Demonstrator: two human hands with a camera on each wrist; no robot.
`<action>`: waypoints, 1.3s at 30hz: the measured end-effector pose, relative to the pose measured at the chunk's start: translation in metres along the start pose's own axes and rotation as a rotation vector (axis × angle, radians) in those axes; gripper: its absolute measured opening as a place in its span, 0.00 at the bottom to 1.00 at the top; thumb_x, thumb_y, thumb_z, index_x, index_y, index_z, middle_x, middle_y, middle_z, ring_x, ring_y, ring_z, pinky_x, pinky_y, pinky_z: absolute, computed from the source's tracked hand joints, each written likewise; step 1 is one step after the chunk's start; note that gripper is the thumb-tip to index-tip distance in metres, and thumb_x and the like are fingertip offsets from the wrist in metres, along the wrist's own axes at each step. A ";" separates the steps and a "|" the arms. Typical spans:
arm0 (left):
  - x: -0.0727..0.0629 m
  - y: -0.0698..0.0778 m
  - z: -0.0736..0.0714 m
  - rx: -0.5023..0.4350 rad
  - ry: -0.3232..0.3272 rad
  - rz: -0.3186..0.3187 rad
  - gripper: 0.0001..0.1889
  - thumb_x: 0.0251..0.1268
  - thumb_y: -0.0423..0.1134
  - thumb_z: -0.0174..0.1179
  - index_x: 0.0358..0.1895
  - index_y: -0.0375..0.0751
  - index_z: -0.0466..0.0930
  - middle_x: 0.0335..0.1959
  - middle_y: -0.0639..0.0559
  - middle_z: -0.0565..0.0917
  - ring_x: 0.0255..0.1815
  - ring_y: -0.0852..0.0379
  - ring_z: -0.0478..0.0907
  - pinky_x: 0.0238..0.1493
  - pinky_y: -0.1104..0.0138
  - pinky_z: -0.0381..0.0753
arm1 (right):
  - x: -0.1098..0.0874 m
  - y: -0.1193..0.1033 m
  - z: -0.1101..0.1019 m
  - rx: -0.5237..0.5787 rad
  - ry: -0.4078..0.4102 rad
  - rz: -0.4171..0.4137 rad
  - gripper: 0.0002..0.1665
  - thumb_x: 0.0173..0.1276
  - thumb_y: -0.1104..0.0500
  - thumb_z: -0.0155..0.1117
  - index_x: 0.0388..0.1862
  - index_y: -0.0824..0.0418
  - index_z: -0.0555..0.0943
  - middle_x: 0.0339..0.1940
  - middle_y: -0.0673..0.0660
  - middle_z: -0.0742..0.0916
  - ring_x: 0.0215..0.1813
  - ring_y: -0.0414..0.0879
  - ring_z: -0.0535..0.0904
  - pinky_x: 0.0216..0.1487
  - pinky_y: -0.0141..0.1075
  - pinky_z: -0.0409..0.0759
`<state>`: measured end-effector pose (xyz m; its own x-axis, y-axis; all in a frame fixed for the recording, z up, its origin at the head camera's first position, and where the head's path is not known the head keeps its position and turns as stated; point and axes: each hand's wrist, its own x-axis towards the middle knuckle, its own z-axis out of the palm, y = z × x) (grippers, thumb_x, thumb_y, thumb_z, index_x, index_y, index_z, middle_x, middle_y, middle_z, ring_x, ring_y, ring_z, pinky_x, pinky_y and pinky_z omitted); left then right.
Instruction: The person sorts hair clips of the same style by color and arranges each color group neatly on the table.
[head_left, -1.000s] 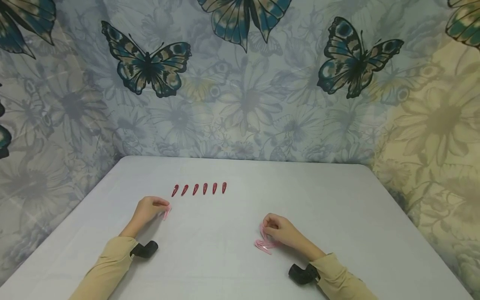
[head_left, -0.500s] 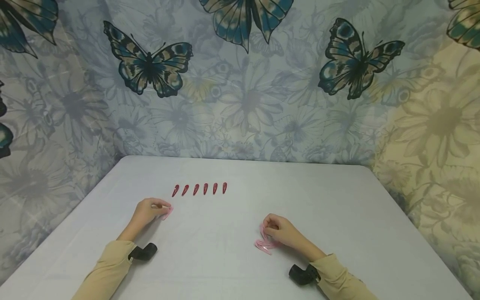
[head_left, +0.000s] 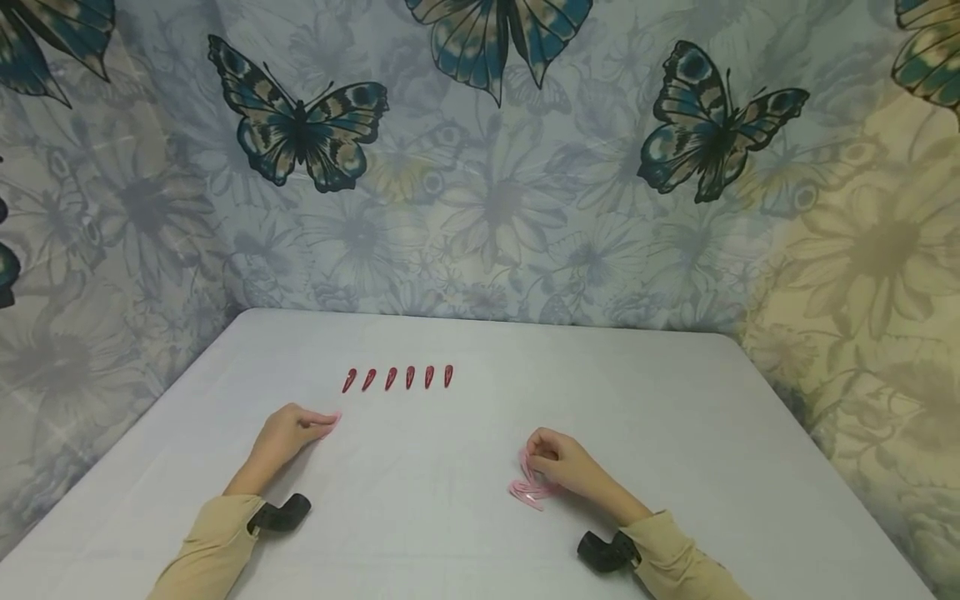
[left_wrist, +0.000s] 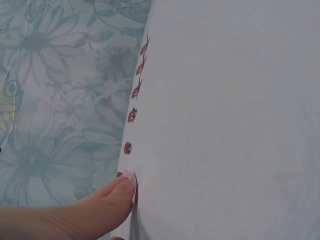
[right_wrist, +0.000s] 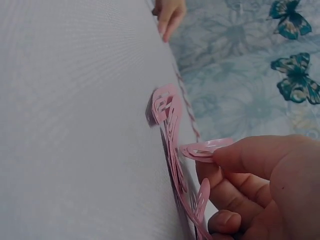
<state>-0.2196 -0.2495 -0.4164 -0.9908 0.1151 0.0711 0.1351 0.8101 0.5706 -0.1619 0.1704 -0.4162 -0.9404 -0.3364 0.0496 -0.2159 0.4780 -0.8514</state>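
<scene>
Pink, glossy, openwork, teardrop-shaped hair clip (right_wrist: 203, 149) pinched between thumb and finger of the right hand (head_left: 572, 463). Left hand (head_left: 285, 433): fingers pressed together on a second pink clip (head_left: 333, 418), narrow as seen from above. In the left wrist view the thumb covers most of it; cannot tell whether it touches the desk.

Just beside the right fingers: loose heap of pink teardrop-shaped hair clips (right_wrist: 172, 135), overlapping, lying on the desk. Contact between held clip and heap not clear. From the head view the right hand hides part of this heap.

Beyond the left fingertips, on the far side: row of six dark-red, glossy, teardrop-shaped hair clips (head_left: 410, 378), side by side with gaps, the leftmost ones slanted most. Left hand is near the left end of the row, apart from it; in the left wrist view it partly blocks the row.

Support: white, smooth desk (head_left: 435, 492) with rounded far corners. Behind it, blue-grey floral wall covering (head_left: 498, 242) printed with large teal-and-black butterflies, yellowish at right.

Pose: both forearms enter from the near edge in beige sleeves (head_left: 213, 542), angled inward, each with a black wrist-mounted device (head_left: 281, 513). Right hand's remaining fingers curled; hands well apart.
</scene>
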 end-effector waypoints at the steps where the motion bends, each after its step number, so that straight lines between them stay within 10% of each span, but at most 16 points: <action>1: -0.001 0.000 0.000 0.003 -0.001 -0.005 0.13 0.60 0.39 0.66 0.44 0.34 0.87 0.37 0.37 0.82 0.32 0.53 0.68 0.34 0.65 0.66 | 0.000 0.001 0.000 0.014 0.008 -0.013 0.05 0.64 0.67 0.59 0.36 0.69 0.73 0.23 0.48 0.73 0.23 0.31 0.64 0.24 0.26 0.63; 8: -0.001 0.004 0.002 0.026 -0.018 -0.029 0.14 0.60 0.41 0.66 0.41 0.33 0.88 0.40 0.36 0.83 0.40 0.45 0.78 0.45 0.52 0.75 | -0.002 0.007 -0.003 0.016 0.028 -0.148 0.02 0.65 0.72 0.59 0.34 0.68 0.76 0.25 0.56 0.79 0.29 0.29 0.69 0.30 0.25 0.69; 14: 0.001 0.008 0.000 0.052 -0.046 -0.080 0.15 0.61 0.45 0.66 0.41 0.35 0.88 0.43 0.35 0.83 0.44 0.41 0.78 0.48 0.49 0.75 | 0.001 0.008 -0.008 -0.013 -0.029 -0.098 0.07 0.66 0.67 0.61 0.37 0.70 0.85 0.40 0.67 0.87 0.35 0.28 0.71 0.37 0.25 0.73; 28: 0.007 0.003 -0.004 0.069 -0.077 -0.049 0.11 0.56 0.43 0.69 0.37 0.38 0.88 0.40 0.38 0.85 0.39 0.49 0.77 0.40 0.57 0.75 | 0.016 -0.011 -0.011 -0.077 -0.098 0.046 0.11 0.61 0.64 0.68 0.42 0.67 0.87 0.36 0.61 0.89 0.26 0.35 0.67 0.25 0.26 0.67; 39: 0.010 0.001 -0.010 0.054 -0.093 -0.045 0.11 0.59 0.43 0.68 0.34 0.37 0.87 0.26 0.50 0.79 0.28 0.56 0.66 0.30 0.67 0.64 | 0.045 -0.036 0.001 -0.071 -0.098 -0.038 0.07 0.61 0.60 0.69 0.37 0.61 0.88 0.35 0.52 0.91 0.38 0.34 0.78 0.42 0.31 0.76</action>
<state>-0.2291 -0.2531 -0.4073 -0.9912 0.1288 -0.0317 0.0930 0.8452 0.5263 -0.1963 0.1377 -0.3838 -0.9017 -0.4316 0.0263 -0.2720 0.5190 -0.8104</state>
